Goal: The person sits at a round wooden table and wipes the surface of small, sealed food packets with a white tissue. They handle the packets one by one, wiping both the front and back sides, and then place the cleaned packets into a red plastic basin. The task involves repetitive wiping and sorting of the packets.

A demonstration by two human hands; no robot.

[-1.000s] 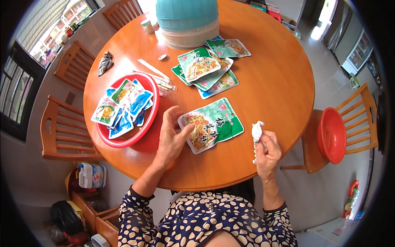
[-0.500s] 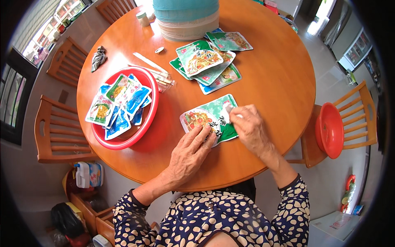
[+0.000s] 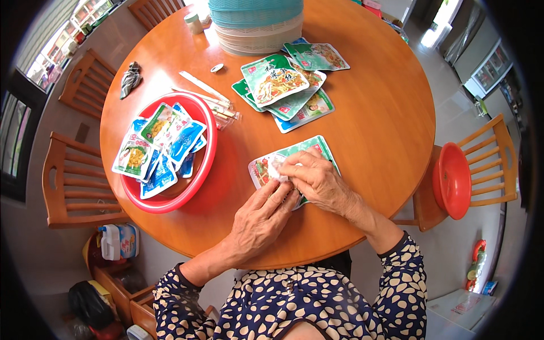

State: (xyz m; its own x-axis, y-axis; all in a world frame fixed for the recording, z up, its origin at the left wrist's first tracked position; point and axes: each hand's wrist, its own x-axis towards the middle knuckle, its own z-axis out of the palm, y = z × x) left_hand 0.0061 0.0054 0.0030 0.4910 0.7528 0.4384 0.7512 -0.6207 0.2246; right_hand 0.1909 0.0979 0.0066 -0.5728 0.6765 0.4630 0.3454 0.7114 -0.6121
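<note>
A green and white food pouch lies flat on the table in front of me, its picture partly covered by both hands. My right hand pinches a crumpled white tissue against the pouch's left half. The fingers of my left hand lie outstretched on the pouch's near edge, just below the tissue. Beyond my hands is a loose pile of similar green pouches. To the left, a red basin holds several blue, white and green pouches.
The round wooden table carries a blue and cream woven basket at the back, wrapped sticks, a small lid, a jar and a dark crumpled wrapper. A red bowl rests on the right chair.
My right hand has moved left with the tissue, from the pouch's right part to its left part, close to my left fingers. My left hand stays on the pouch.
</note>
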